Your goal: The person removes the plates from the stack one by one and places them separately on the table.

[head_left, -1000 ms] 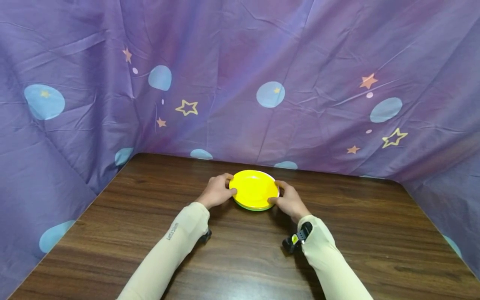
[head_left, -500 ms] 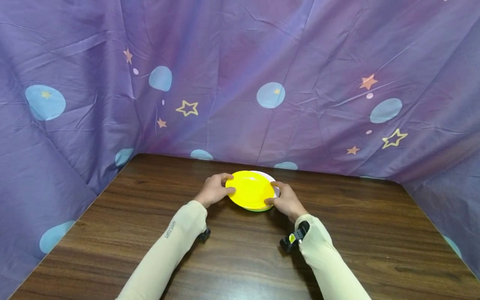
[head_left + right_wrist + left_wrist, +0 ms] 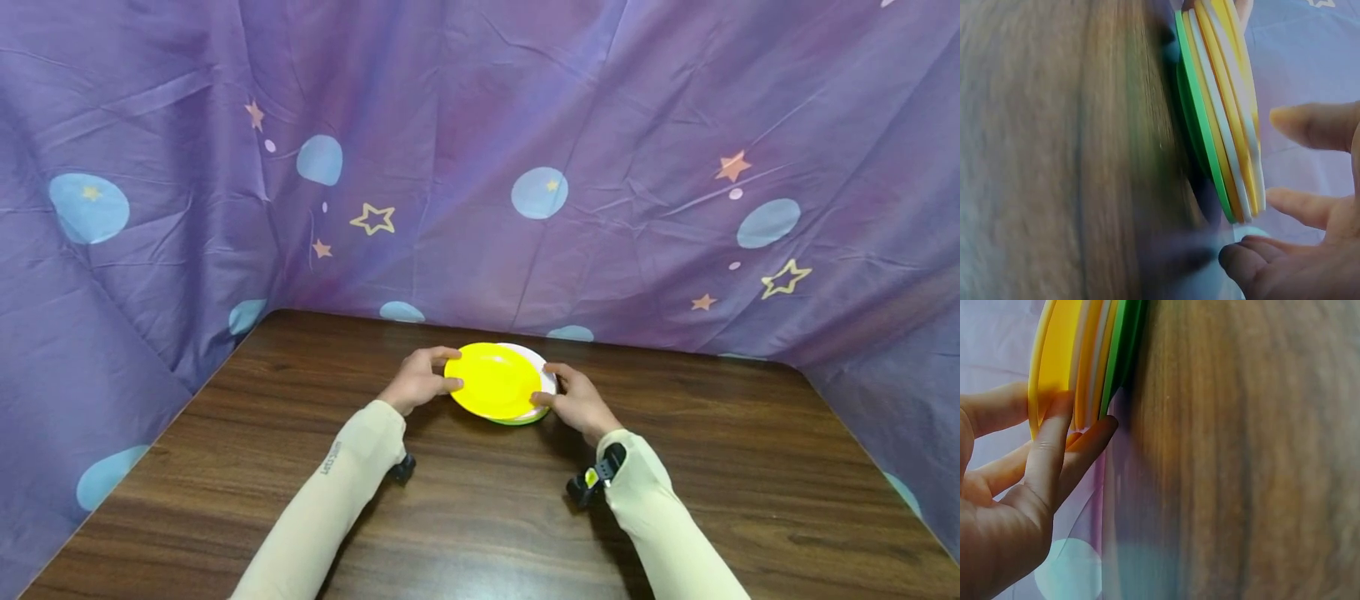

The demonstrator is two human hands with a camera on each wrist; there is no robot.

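My left hand (image 3: pixel 418 380) pinches the rim of the topmost yellow plate (image 3: pixel 491 380), thumb above and fingers at its side and underneath. That plate sits off to the left on a stack, so a crescent of the white plate (image 3: pixel 550 384) beneath it shows on the right. In the right wrist view the stack alternates yellow and white over a green plate (image 3: pixel 1202 125) at the bottom. My right hand (image 3: pixel 583 405) is at the stack's right side, thumb and fingers spread apart; in its wrist view a gap shows between the thumb and the plates.
The stack stands toward the far side of a brown wood-grain table (image 3: pixel 480 517). A purple curtain (image 3: pixel 450 167) with stars and blue spots hangs behind the table and along both sides. Small black cameras are strapped at both wrists.
The top yellow plate has slid left with my left hand, baring the white plate's right part. My right hand first moves slightly left with it, then returns right as its fingers come off the rim.
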